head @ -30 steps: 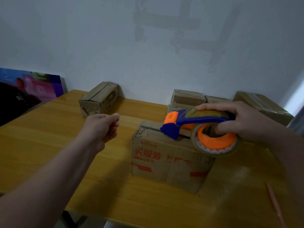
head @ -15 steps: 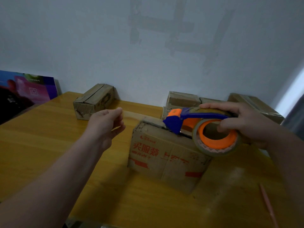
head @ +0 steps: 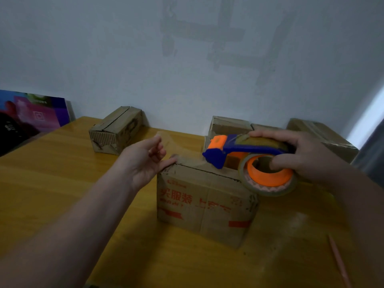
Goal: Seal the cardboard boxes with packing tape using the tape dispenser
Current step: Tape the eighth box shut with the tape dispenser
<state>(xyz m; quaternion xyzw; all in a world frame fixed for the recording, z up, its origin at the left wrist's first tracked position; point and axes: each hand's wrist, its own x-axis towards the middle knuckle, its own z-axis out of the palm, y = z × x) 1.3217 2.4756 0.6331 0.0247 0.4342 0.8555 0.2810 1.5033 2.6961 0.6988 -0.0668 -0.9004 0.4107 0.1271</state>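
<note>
The right hand (head: 307, 156) gripped the tape dispenser (head: 245, 150), thumb inside the roll, its blue nose over the right end of the cardboard box (head: 203, 202) on the table (head: 62, 183). The left hand (head: 143, 163), touching the box's left top edge, pinched what looked like a clear tape strip (head: 161, 137). The top seam ran left to right between the hands, so the strip probably needed lowering along it.
</note>
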